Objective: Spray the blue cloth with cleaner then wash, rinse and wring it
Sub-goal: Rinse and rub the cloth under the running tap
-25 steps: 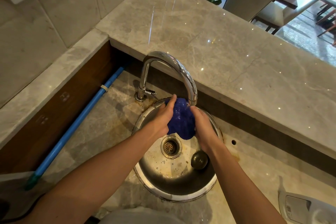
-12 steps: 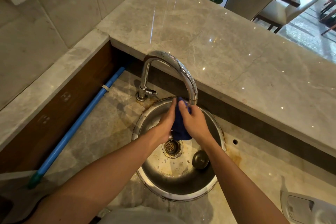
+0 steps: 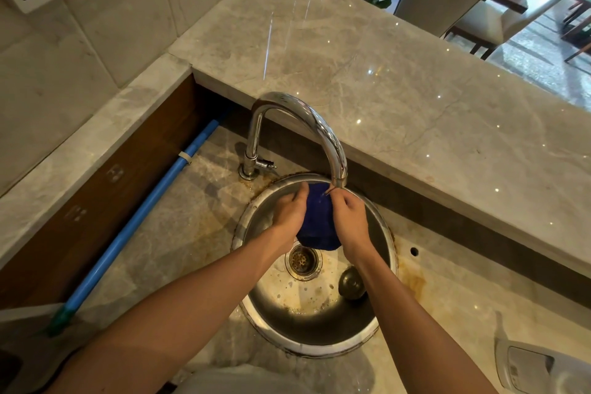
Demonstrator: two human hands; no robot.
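The blue cloth (image 3: 316, 222) hangs bunched between both hands over the round steel sink (image 3: 382, 233), directly under the faucet spout (image 3: 339, 177), long axis running down toward the drain (image 3: 303, 261). The left hand (image 3: 289, 213) and right hand (image 3: 348, 217) each close on an upper edge, equally near. Compared with 0.5 s ago, the 2 hands sit slightly wider apart, exposing more cloth.

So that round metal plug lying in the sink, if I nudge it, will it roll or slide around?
The plug looks domed and smooth, so it would probably rock or skid rather than stay put. It lies on the sloped, wet-looking steel of the sink, so a nudge would likely send it sliding toward the drain. It seems solid, probably heavy for its size.
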